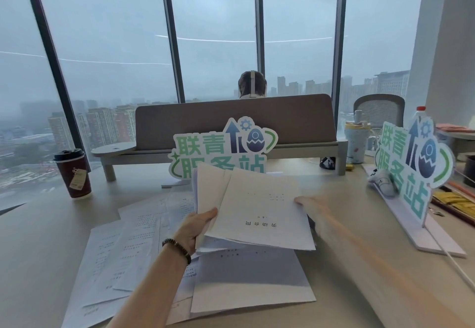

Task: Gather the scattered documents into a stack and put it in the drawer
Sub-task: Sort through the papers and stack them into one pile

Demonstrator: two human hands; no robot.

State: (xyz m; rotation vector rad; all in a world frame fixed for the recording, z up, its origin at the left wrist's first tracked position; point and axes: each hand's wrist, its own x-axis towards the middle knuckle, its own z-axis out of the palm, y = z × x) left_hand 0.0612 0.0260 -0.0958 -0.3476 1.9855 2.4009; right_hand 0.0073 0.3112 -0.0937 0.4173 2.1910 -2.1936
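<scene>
My left hand grips a sheaf of gathered documents at its left edge, thumb curled on top, lifting it above the desk. My right hand is at the sheaf's right edge — it is blurred, so I cannot tell whether the fingers are clamped on the paper or merely touching it. More loose sheets lie spread on the desk beneath and to the left. A coffee cup stands well apart on the left; a cut-out sign stands just behind the sheaf.
</scene>
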